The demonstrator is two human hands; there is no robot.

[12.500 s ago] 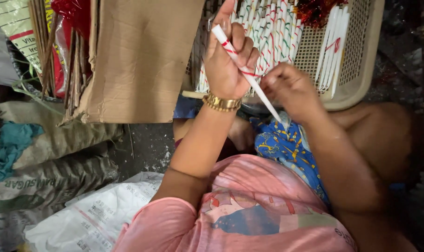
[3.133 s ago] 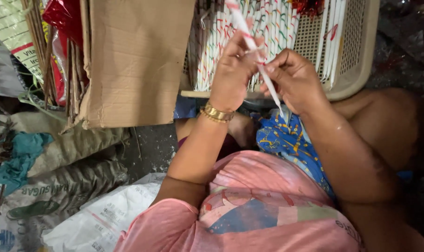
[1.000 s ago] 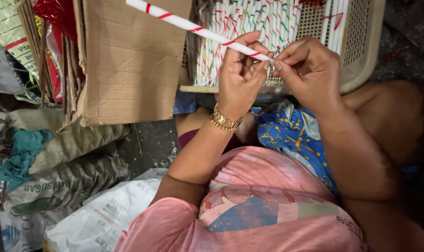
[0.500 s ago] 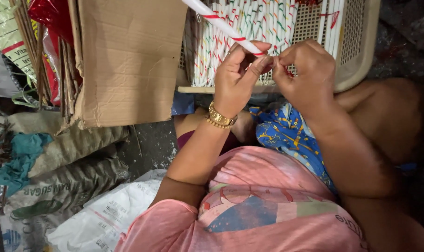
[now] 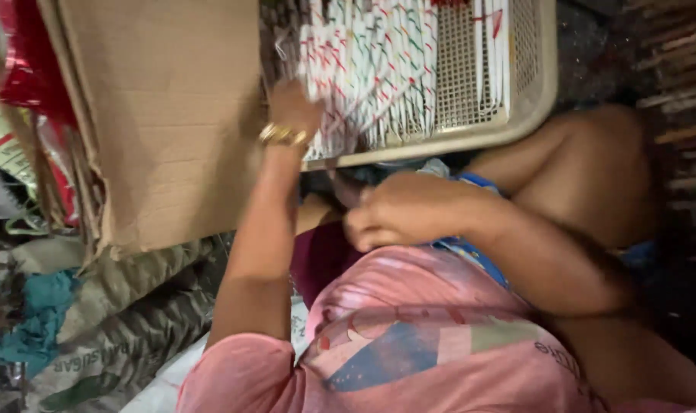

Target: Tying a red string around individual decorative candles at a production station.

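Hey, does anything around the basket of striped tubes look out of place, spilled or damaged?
Nothing stands out. The striped paper tubes lie packed side by side in the beige basket, none spilled. The left hand reaches into them; the right hand rests closed near the lap. The cardboard sheet leans beside the basket.

A brown cardboard sheet (image 5: 164, 115) leans above woven sacks (image 5: 126, 321).

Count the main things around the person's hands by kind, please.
Beige perforated plastic basket: 1
Brown cardboard box: 1
Gold bangle: 1
White paper sticks with red and green stripes: one pile, too many to count
Hands: 2, left hand, right hand
Total: 6
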